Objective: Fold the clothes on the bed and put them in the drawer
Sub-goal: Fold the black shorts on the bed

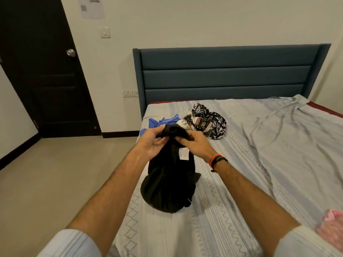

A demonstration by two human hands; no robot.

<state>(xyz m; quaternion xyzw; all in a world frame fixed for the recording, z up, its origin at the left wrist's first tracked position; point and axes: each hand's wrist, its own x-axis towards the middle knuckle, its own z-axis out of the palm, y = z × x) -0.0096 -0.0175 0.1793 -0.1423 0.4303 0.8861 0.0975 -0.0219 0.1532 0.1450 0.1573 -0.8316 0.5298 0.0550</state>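
While we hold the black garment (169,180) up by its top, our left hand (151,143) and right hand (194,144) pinch the bunched cloth, its lower end resting on the bed (278,145) near the left edge. Beyond it: blue garment (163,123) at that edge, patterned clothes (206,120) just beside. Open sheet lies to the right; a pink item (332,227) sits at the near right. Floor (55,173) lies left of the bed, before a dark door (46,71).
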